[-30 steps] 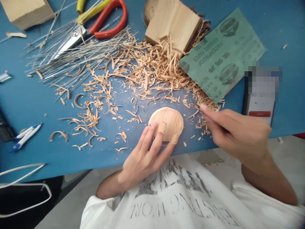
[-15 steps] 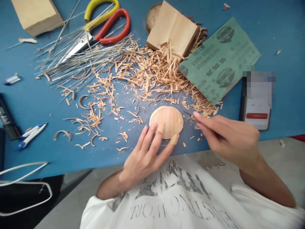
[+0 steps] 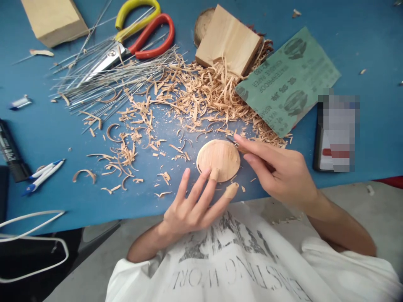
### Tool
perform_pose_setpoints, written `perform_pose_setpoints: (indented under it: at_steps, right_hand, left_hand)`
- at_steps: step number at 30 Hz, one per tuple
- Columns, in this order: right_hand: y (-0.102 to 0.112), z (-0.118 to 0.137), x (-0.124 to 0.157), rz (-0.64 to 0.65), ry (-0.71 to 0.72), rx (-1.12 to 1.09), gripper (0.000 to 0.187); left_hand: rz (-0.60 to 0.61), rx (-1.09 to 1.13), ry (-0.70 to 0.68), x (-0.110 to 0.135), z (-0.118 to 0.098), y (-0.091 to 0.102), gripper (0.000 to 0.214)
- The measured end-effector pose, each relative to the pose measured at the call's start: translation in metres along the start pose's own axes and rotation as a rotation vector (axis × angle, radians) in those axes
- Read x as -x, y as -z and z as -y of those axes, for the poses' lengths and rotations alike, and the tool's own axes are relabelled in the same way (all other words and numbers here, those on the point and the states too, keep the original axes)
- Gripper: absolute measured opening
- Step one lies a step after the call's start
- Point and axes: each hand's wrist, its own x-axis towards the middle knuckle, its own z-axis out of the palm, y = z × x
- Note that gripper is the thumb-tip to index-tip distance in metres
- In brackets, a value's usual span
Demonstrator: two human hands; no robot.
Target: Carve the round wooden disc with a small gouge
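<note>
Our right grip (image 3: 277,170), clasping a thin tool (image 3: 236,144), has reached the central disc (image 3: 218,156), seemingly workable now; left grip (image 3: 186,212) is spread.

1 head camera looks down at the hands (image 3: 283,178).

Two wooden blocks (image 3: 229,38), at ten and twelve o'clock, and two pens (image 3: 44,178) at nine; wooden disc (image 3: 224,154), scissors (image 3: 119,49), sandpaper sheet (image 3: 289,79), smartphone (image 3: 336,136) and marker (image 3: 12,151) number one each.
</note>
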Motion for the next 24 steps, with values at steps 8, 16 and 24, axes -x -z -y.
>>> perform_pose_setpoints:
  at_steps: [8,16,24]
  right_hand:
    - [0.001,0.008,0.023,0.002,0.017,0.084,0.071]
    - [-0.001,0.012,0.030,-0.018,0.100,0.115,0.083]
    - [0.001,0.011,0.034,-0.005,0.091,0.163,0.068]
  left_hand:
    - [-0.031,0.004,0.131,0.000,-0.002,0.002,0.092]
    - [-0.010,0.015,0.143,0.003,-0.002,0.000,0.088]
    - [-0.094,0.021,-0.001,0.004,0.002,0.002,0.062]
